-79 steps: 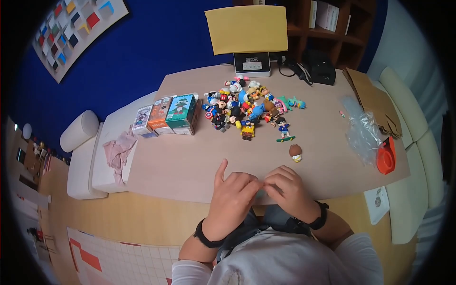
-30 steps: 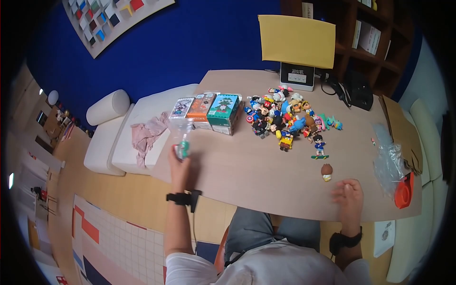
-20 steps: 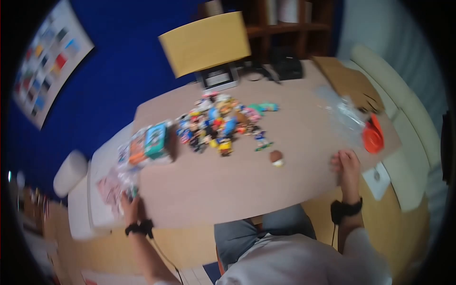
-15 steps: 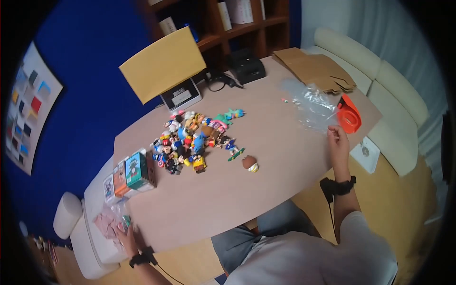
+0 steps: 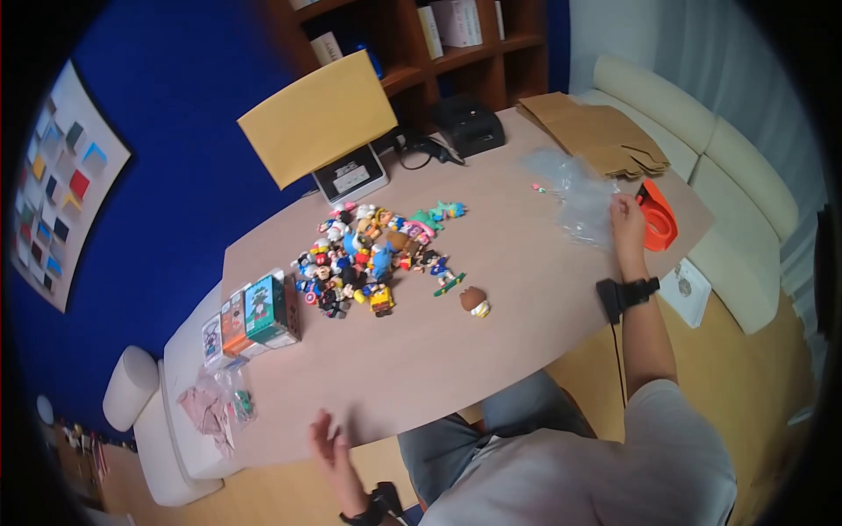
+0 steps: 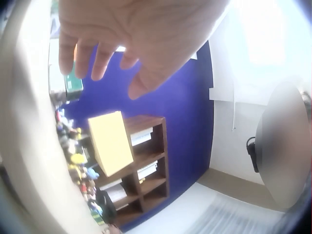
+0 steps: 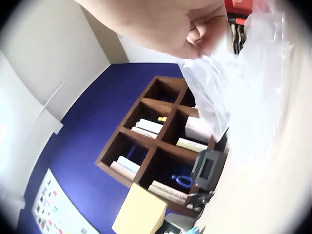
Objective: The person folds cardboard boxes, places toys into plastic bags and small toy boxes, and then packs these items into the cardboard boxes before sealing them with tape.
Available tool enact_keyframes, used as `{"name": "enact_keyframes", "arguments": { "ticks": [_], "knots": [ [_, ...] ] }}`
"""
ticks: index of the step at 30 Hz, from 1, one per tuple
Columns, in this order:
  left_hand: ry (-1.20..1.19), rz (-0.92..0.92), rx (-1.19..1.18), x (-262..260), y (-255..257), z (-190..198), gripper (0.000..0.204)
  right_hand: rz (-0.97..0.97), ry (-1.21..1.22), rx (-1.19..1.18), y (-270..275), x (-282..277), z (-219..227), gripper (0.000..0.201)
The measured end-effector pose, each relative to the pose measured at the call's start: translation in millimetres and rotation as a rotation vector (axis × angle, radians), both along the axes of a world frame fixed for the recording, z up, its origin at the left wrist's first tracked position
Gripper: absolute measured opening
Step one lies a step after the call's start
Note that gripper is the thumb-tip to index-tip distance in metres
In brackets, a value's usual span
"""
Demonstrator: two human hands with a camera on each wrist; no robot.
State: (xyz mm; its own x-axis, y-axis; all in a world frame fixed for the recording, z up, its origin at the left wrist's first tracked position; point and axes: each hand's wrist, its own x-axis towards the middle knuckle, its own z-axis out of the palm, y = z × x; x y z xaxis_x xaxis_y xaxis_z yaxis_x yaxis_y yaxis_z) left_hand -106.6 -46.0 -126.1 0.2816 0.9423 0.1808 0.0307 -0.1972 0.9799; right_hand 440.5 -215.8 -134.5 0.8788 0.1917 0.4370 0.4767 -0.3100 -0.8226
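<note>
At the table's right side my right hand (image 5: 627, 223) pinches the edge of a clear plastic bag (image 5: 586, 206). In the right wrist view the bag (image 7: 253, 83) hangs from the curled fingers (image 7: 209, 36), partly lifted. My left hand (image 5: 338, 460) is over the table's front edge, holding nothing; its fingers (image 6: 100, 61) are spread loosely in the left wrist view. A small clear bag with a green item (image 5: 242, 403) inside lies at the table's left corner, away from the left hand. An orange-red tape dispenser (image 5: 658, 219) is right beside the right hand.
A heap of small toy figures (image 5: 351, 250) covers the table's middle. A skateboard figure (image 5: 438, 267) and a brown-haired figure (image 5: 474, 302) are nearer the front. Three boxes (image 5: 254, 316) stand at the left. Brown paper bags (image 5: 596, 131) and a black device (image 5: 469, 124) lie at the back.
The left hand has let go of the small bag at the left corner and moved right. The right hand has reached forward to the clear plastic and taken hold of a bag.
</note>
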Motion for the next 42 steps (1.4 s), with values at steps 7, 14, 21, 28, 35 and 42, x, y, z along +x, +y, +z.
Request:
{"name": "enact_keyframes", "arguments": {
  "ticks": [7, 14, 21, 28, 35, 42],
  "knots": [
    [-0.156, -0.713, -0.158, 70, -24, -20, 0.071, 0.814, 0.86, 0.376, 48, -205, 43, 0.011],
    [-0.737, -0.419, -0.263, 96, -26, -7, 0.1, 1.384, 1.197, -0.033, 68, -283, 15, 0.014],
    [-0.894, -0.362, -0.285, 89, -26, -15, 0.085, 1.489, 1.155, -0.323, 72, -287, 12, 0.02],
    [-0.914, -0.315, -0.349, 87, -19, -19, 0.078, 1.429, 0.914, -0.38, 75, -279, 17, 0.024],
    [-0.986, -0.342, -0.638, 77, -6, -37, 0.059, 0.833, 0.562, -0.076, 126, -157, 46, 0.026],
    [-0.97, -0.565, -0.676, 75, 2, -48, 0.063, 0.363, -0.197, -0.563, 224, -55, 0, 0.037]
  ]
}}
